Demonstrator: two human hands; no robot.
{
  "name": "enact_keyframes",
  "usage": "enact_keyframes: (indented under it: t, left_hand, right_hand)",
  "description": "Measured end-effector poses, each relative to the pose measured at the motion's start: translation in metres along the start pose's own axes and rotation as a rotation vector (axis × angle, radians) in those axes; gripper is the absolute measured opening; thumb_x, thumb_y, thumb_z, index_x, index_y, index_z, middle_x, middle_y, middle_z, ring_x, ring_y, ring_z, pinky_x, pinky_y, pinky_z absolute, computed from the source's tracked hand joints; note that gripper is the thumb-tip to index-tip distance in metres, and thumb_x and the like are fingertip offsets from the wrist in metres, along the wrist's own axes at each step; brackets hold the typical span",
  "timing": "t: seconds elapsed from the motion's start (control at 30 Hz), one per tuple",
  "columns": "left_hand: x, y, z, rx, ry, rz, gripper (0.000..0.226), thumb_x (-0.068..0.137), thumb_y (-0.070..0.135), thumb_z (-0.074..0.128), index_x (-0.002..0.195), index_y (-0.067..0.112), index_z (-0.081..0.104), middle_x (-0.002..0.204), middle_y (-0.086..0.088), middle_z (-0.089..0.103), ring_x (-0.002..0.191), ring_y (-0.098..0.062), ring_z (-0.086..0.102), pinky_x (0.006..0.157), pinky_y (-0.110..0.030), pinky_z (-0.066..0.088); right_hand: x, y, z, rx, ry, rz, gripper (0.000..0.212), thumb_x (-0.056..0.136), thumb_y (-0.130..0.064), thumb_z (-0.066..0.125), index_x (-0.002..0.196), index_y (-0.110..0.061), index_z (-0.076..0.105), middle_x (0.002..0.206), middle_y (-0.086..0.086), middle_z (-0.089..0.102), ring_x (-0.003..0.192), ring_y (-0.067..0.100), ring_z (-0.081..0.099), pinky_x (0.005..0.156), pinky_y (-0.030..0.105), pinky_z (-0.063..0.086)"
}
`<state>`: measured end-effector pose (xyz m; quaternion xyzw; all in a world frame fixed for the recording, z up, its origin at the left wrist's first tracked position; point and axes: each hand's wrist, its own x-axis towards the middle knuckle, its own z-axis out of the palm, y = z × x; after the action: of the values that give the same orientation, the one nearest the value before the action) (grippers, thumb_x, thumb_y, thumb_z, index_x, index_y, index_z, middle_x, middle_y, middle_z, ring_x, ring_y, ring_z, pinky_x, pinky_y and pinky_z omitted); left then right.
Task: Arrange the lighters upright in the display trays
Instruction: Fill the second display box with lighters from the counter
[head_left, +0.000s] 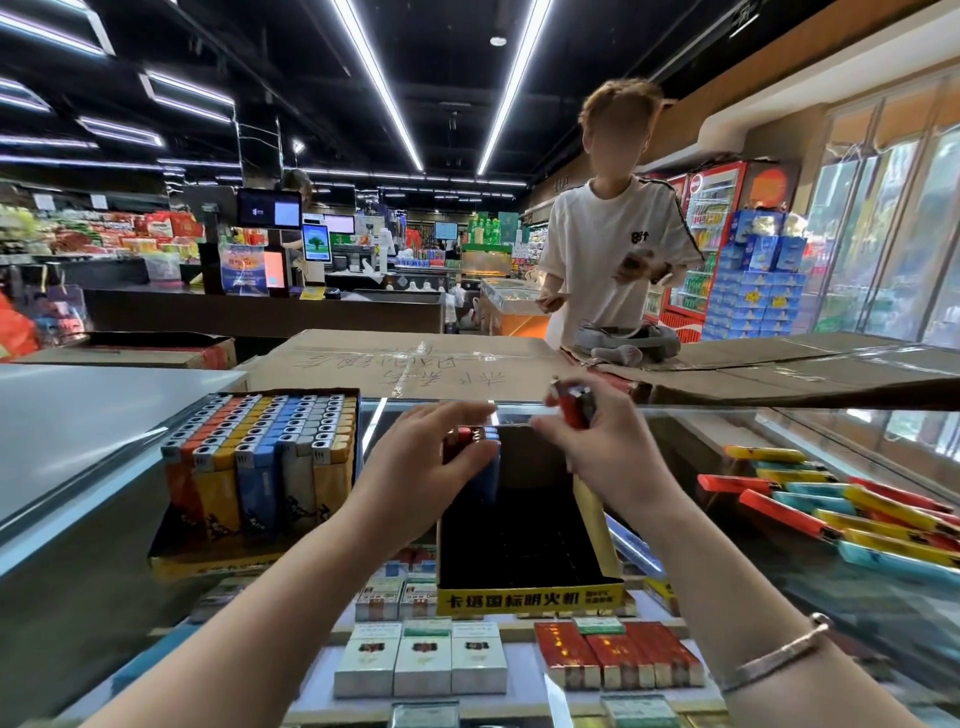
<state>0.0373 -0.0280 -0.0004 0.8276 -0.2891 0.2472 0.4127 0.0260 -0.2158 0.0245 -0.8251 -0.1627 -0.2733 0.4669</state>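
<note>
Glass counter top (810, 587) carries two display trays side by side. Farther left, the full tray (249, 558) is packed with upright lighters (270, 441) in rows of orange, yellow, blue and grey, their metal heads all level. At the centre stands the black tray (530, 597), yellow along its front lip with printed characters, and most of its inside is dark and bare.

At the far end of that black tray the left hand (421, 467) curls its fingers over a small cluster of standing lighters (475, 439), red and blue, pressing them together against the back wall. Just to the right and slightly higher, the right hand (592, 447) pinches a red lighter (574, 405) between thumb and fingertips, held above the tray's rim; motion blur makes it hard to tell whether one lighter or two are in that grip. A silver bracelet (779, 654) circles the right wrist.

On the glass to the right lies a loose pile of lighters (831, 504), flat on their sides, in red, yellow and turquoise. Beneath the glass sit cigarette packs (421, 660) in white and red. Flattened cardboard (415, 364) lies beyond the trays, and a person in a white T-shirt (613, 260) stands behind it.
</note>
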Motion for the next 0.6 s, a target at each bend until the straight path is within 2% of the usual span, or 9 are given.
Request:
enact_keyframes:
  t: [0.07,0.13,0.23,0.33,0.47,0.53,0.6]
  left_hand:
    - [0.0,0.011,-0.003,-0.223,0.0,-0.031,0.035,0.075,0.051,0.059,0.108,0.041,0.055,0.093,0.018,0.066,0.094,-0.001,0.06,0.086,-0.024,0.049]
    - [0.0,0.019,-0.004,-0.346,-0.029,-0.066,0.035,0.073,0.052,0.06,0.105,0.039,0.056,0.085,0.011,0.069,0.083,-0.006,0.066,0.08,-0.028,0.054]
    - [0.0,0.024,-0.004,-0.381,-0.036,-0.1,0.02,0.081,0.029,0.064,0.101,0.032,0.059,0.083,0.001,0.072,0.08,-0.016,0.069,0.082,-0.042,0.055]
    - [0.0,0.021,-0.006,-0.436,-0.021,-0.161,0.02,0.086,0.016,0.062,0.1,0.03,0.061,0.084,-0.003,0.072,0.084,-0.02,0.069,0.085,-0.048,0.053]
    - [0.0,0.017,-0.009,-0.483,-0.041,-0.185,0.015,0.087,0.019,0.061,0.1,0.026,0.061,0.085,-0.007,0.07,0.087,-0.024,0.068,0.087,-0.05,0.051]
    - [0.001,0.016,-0.01,-0.479,-0.04,-0.157,0.02,0.08,0.028,0.064,0.099,0.024,0.06,0.083,-0.007,0.069,0.084,-0.023,0.068,0.083,-0.045,0.054]
    - [0.002,0.015,-0.012,-0.463,0.023,-0.125,0.018,0.081,0.025,0.063,0.098,0.024,0.059,0.081,-0.007,0.069,0.081,-0.019,0.068,0.078,-0.035,0.056]
  right_hand:
    - [-0.004,-0.004,0.008,-0.118,-0.17,-0.012,0.028,0.076,-0.02,0.076,0.097,-0.019,0.059,0.09,-0.003,0.065,0.085,0.015,0.062,0.08,0.032,0.05]
    - [-0.007,-0.007,0.016,-0.264,-0.191,-0.064,0.034,0.074,-0.027,0.077,0.101,-0.018,0.058,0.09,-0.001,0.066,0.085,0.017,0.062,0.08,0.036,0.05]
    - [-0.009,-0.01,0.02,-0.323,-0.185,-0.138,0.039,0.074,-0.035,0.076,0.104,-0.019,0.056,0.093,-0.001,0.068,0.085,0.016,0.063,0.077,0.032,0.05]
    - [-0.008,-0.01,0.019,-0.214,-0.257,-0.114,0.034,0.075,-0.038,0.074,0.101,-0.023,0.056,0.088,-0.008,0.066,0.083,0.011,0.062,0.075,0.029,0.05]
    - [-0.009,-0.009,0.018,-0.106,-0.305,-0.102,0.022,0.077,-0.044,0.067,0.094,-0.037,0.054,0.08,-0.018,0.062,0.077,-0.003,0.062,0.067,0.013,0.047]
    - [-0.01,-0.01,0.019,-0.028,-0.323,-0.101,0.019,0.077,-0.047,0.062,0.092,-0.036,0.057,0.075,-0.016,0.065,0.071,-0.003,0.063,0.063,0.012,0.046]
    - [-0.008,-0.01,0.016,0.022,-0.233,-0.103,0.016,0.081,-0.042,0.06,0.087,-0.027,0.062,0.068,-0.008,0.065,0.061,0.001,0.061,0.059,0.016,0.044]
